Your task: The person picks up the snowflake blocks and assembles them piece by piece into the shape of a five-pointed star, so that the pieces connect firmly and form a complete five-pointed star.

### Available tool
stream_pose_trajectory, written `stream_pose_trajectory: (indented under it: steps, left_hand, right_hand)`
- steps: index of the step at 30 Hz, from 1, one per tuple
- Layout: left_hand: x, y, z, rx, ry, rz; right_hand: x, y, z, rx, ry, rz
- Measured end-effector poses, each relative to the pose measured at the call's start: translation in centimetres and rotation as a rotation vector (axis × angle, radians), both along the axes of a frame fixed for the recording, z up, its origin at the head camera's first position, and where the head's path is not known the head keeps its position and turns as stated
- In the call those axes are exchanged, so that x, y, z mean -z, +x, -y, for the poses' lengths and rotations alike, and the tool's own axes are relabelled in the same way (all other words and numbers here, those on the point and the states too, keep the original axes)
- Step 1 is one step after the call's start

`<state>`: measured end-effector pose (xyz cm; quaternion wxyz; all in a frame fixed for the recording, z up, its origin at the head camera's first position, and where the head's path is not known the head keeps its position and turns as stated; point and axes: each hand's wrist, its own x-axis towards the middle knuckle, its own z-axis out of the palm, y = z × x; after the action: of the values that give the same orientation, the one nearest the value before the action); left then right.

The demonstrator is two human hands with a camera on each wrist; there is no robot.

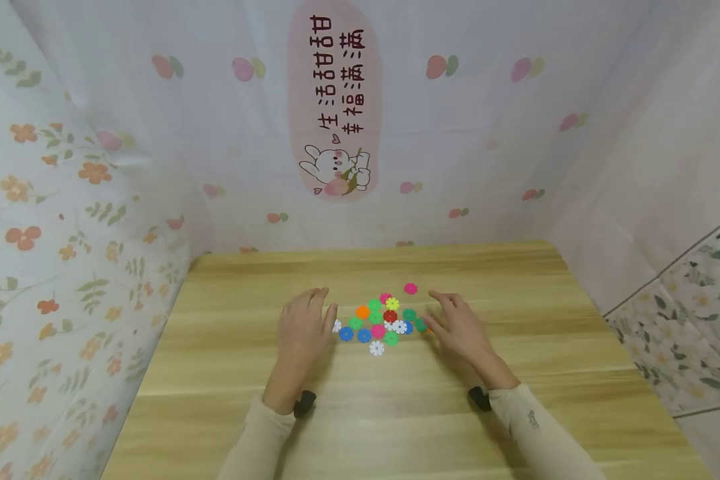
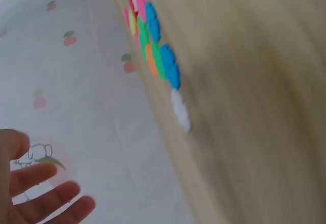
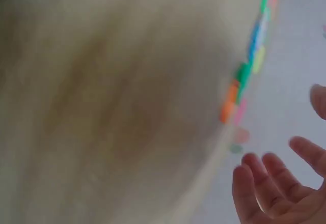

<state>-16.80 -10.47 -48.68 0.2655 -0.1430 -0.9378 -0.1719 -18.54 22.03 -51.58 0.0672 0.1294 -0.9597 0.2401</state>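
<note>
Several flat, notched plastic discs, like snowflake building pieces, lie in a loose cluster on the table between the hands. Among them are a white disc [image 1: 376,348], a dark red disc [image 1: 390,316], an orange disc [image 1: 363,312] and a pink disc [image 1: 411,289] apart at the back. My left hand [image 1: 303,330] hovers at the cluster's left side, fingers loosely extended, holding nothing. Near its thumb are a white disc [image 2: 180,110] and a blue disc [image 1: 346,333]. At the right side my right hand [image 1: 461,331] is held with spread fingers, partly covering an orange disc [image 3: 229,102].
The wood-grain table [image 1: 360,427] reaches back to a white curtain [image 1: 486,147] with fruit prints and a rabbit picture. A floral curtain [image 1: 66,267] hangs along the left, and another covering [image 1: 696,320] along the right. Each wrist bears a dark strap.
</note>
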Motion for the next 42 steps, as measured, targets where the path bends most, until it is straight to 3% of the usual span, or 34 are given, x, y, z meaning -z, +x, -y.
stream_pose_trajectory:
  steps: [2,8,13,18,21,24,26,28,32,38,42]
  left_hand:
    - [0.4,0.0,-0.4,0.04,0.028,0.003]
    - [1.5,0.8,-1.4,0.149,0.276,0.202]
    - [1.5,0.8,-2.0,0.22,0.443,0.274]
    - [2.2,0.5,-2.1,0.324,0.697,0.403]
    - [2.4,0.6,-2.3,0.342,0.795,0.439]
    - [0.7,1.5,-2.8,0.335,0.813,0.459]
    - [0.3,1.9,-3.0,0.331,0.817,0.467]
    - [0.4,2.0,-3.2,0.328,0.8,0.464]
    - [2.5,1.4,-3.4,0.338,0.782,0.453]
    - [2.6,1.6,-3.9,0.363,0.76,0.455]
    - [2.5,1.8,-4.3,0.358,0.751,0.46]
  right_hand:
    - [0.6,-0.2,0.1,-0.015,-0.01,0.061]
    - [2.2,-0.8,0.5,-0.039,-0.012,0.21]
    - [2.5,-1.2,0.9,-0.05,0.03,0.209]
    - [2.3,-1.4,1.4,-0.072,0.077,0.208]
    - [2.0,-1.4,1.5,-0.066,0.075,0.199]
    - [1.6,-1.4,1.6,-0.057,0.056,0.195]
    - [1.5,-1.5,1.5,-0.053,0.057,0.197]
    - [1.3,-1.5,1.6,-0.057,0.062,0.198]
    - [1.2,-1.2,1.8,-0.058,0.101,0.156]
    - [1.2,0.0,2.2,-0.094,0.305,0.013]
    - [1.2,0.7,2.1,-0.089,0.257,0.026]
